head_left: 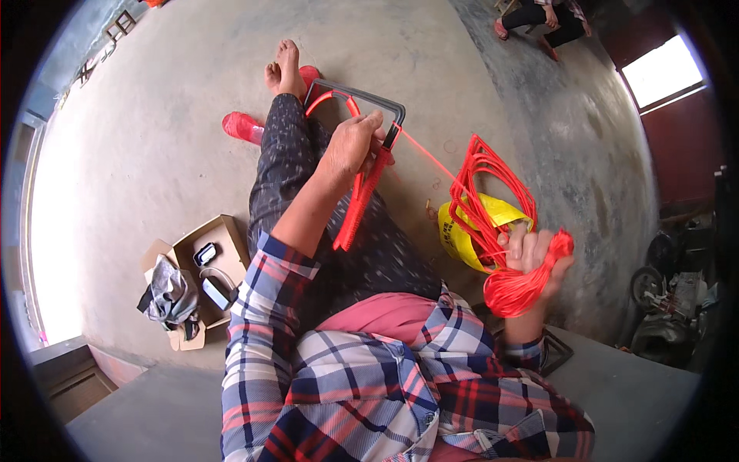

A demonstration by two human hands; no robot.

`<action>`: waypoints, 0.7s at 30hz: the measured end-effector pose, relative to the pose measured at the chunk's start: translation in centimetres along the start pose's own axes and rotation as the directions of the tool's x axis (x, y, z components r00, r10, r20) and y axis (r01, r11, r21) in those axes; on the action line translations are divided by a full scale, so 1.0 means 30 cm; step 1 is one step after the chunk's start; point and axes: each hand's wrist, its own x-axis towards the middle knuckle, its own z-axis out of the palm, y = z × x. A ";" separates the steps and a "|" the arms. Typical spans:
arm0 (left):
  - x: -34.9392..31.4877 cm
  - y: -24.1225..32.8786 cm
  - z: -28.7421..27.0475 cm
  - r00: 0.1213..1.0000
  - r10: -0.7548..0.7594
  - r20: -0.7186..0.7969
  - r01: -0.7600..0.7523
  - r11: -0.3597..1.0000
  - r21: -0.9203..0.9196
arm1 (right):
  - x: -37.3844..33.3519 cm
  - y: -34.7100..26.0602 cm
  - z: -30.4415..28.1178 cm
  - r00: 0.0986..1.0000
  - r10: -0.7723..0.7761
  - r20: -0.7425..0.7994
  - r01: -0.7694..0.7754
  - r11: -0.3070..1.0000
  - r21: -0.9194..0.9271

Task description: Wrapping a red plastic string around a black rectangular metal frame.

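Note:
My left hand (pixel 356 145) is closed around one side of a black rectangular frame (pixel 366 95), above my legs. Red cord is wound closely along part of that frame, and a red wrapped strip (pixel 356 212) hangs below my fingers. From the frame a taut red strand (pixel 431 158) runs right toward my other hand. My right hand (pixel 530 248) is closed on a thick hank of red cord (pixel 514 291), whose loose bundle spreads around its fingers. Just beyond it, several red cord-wound loops (pixel 493 165) stand in a yellow bag (pixel 456 240).
On the floor at left, an open cardboard box (pixel 223 231) holds small devices, with a grey cloth (pixel 171 292) over its edge. Red slippers (pixel 243 128) lie by my bare foot (pixel 288 73). Another person (pixel 546 17) sits at the far right. A motorcycle (pixel 666 308) stands at right.

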 end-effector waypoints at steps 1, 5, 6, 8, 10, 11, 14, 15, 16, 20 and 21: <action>0.009 -0.002 -0.001 1.000 -0.003 -0.002 0.003 1.000 -0.004 | -0.028 0.002 0.001 0.999 -0.022 -0.045 0.020 0.999 -0.030; 0.005 0.004 -0.009 0.990 -0.123 0.065 0.124 0.992 -0.024 | -0.079 -0.017 0.021 0.981 0.176 0.084 -0.191 0.954 0.231; 0.004 0.015 -0.001 0.988 -0.129 0.084 0.133 0.990 -0.046 | -0.090 0.001 0.014 0.960 0.267 0.089 -0.281 0.923 0.263; 0.002 -0.003 -0.039 0.990 -0.129 0.065 0.133 0.989 -0.063 | -0.130 0.076 -0.023 0.904 0.426 0.046 -0.426 0.883 0.199; 0.014 -0.012 -0.035 0.987 -0.139 0.085 0.148 0.983 -0.111 | -0.167 0.116 -0.076 0.816 0.576 -0.045 -0.569 0.815 0.106; 0.013 -0.013 -0.026 0.990 -0.094 0.101 0.110 0.981 -0.160 | -0.190 0.142 -0.117 0.819 0.544 -0.183 -0.546 0.837 0.041; -0.011 -0.023 -0.015 0.994 -0.044 0.099 0.065 0.974 -0.215 | -0.196 0.232 -0.179 0.764 0.413 -0.495 -0.508 0.859 -0.067; -0.025 -0.028 -0.019 0.996 -0.037 0.083 0.054 0.973 -0.223 | -0.177 0.262 -0.189 0.691 0.311 -0.653 -0.495 0.862 -0.113; -0.026 -0.047 -0.025 0.996 -0.035 0.083 0.053 0.974 -0.221 | -0.139 0.267 -0.172 0.692 0.310 -0.652 -0.492 0.863 -0.112; -0.148 -0.116 0.031 0.810 0.585 -0.041 -0.505 0.731 0.458 | -0.052 0.245 -0.170 0.879 0.199 -0.433 -0.331 0.909 -0.255; -0.194 -0.135 0.046 0.624 0.778 0.077 -0.660 0.472 0.584 | -0.023 0.238 -0.121 0.879 0.199 -0.433 -0.328 0.912 -0.247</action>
